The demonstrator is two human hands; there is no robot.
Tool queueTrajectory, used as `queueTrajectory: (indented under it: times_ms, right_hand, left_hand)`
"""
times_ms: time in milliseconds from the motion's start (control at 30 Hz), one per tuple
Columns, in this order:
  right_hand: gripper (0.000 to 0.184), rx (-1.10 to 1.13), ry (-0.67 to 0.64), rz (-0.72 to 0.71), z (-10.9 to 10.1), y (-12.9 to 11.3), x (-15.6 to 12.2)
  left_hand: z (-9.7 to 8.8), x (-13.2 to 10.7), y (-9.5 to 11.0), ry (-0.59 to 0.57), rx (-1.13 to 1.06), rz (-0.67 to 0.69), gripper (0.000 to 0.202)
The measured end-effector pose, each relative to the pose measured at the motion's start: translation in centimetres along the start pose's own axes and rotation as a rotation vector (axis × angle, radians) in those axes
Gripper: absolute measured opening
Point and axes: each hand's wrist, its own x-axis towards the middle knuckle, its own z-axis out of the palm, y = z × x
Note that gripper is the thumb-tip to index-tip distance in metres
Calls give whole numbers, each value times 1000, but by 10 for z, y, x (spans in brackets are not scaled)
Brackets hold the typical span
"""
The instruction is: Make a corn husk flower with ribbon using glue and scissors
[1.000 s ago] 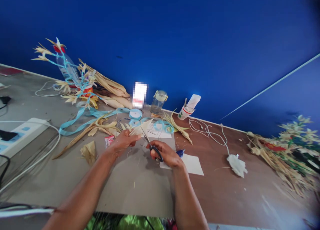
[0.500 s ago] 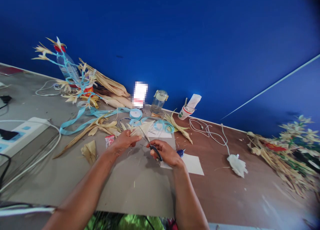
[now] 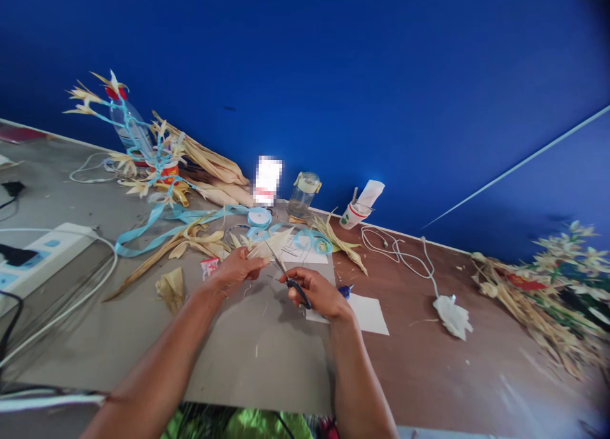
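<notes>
Over the middle of the table, my left hand (image 3: 244,267) is closed on a pale piece of corn husk (image 3: 272,244) whose pointed end sticks out to the upper right. My right hand (image 3: 314,290) has its fingers in the dark handles of a pair of scissors (image 3: 296,290). One blade reaches up to the husk's edge and the blades look apart; whether they touch the husk I cannot tell. Behind the hands lie a roll of light blue ribbon (image 3: 258,218) and white paper (image 3: 305,253). A folded husk piece (image 3: 171,289) lies left of my left forearm.
A power strip (image 3: 52,251) with cables stands at the left. Blue-wrapped branches with husk flowers (image 3: 155,162) lean by a bottle (image 3: 131,131). A glass jar (image 3: 303,194) and a cup (image 3: 353,214) stand against the wall. Dried husks (image 3: 524,312) lie at the far right.
Very little differs. The scissors and right hand have shifted slightly, and the view has moved a touch; both hands keep their hold.
</notes>
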Motion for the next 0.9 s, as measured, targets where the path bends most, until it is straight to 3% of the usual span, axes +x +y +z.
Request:
queueTrajectory:
  times_ms: [167, 233, 433, 667, 900]
  right_hand:
    - [53, 64, -97, -56, -10, 3, -7]
    - [55, 134, -4, -95, -14, 9, -5]
    - [44, 532, 493, -343, -4, 20, 22]
    - [43, 545, 695, -290, 18, 18, 38]
    - [45, 528, 842, -312, 6, 25, 41]
  left_hand:
    - [3, -4, 9, 33, -139, -3, 39]
    - [6, -4, 11, 64, -141, 11, 39]
    - [17, -1, 1, 44, -2, -36, 35]
    - [27, 2, -14, -50, 215, -97, 30]
    - [33, -3, -8, -153, 232, -130, 32]
